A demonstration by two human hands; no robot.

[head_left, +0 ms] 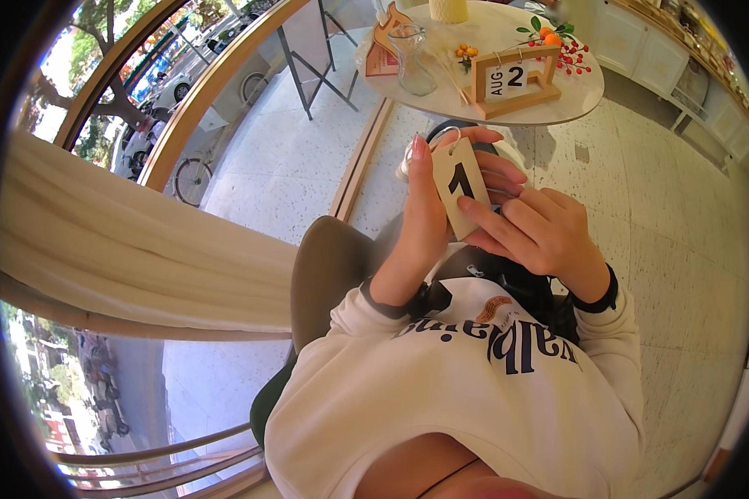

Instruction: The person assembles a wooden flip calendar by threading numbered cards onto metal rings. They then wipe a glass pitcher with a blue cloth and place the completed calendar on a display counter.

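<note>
My left hand (427,195) holds a pale rectangular calendar card (451,166) with a large black numeral. The thumb lies along its left side and the other fingers reach behind it. A thin ring (448,131) passes through the card's top. Whether several cards are stacked there I cannot tell. My right hand (549,233) is at the card's right side, its index fingertip on the printed face. Another of its digits lies by the lower edge, and the remaining fingers are curled. Beyond my hands, a wooden calendar stand (518,106) with hanging cards stands on the round table (441,101).
On the table are a clear glass vase (414,71), red berries (572,60) with an orange fruit, and a yellow candle-like cylinder (448,10). A cream curtain (133,241) hangs by the windows at left. A chair (329,266) is at my left; white cabinets (641,46) line the far right.
</note>
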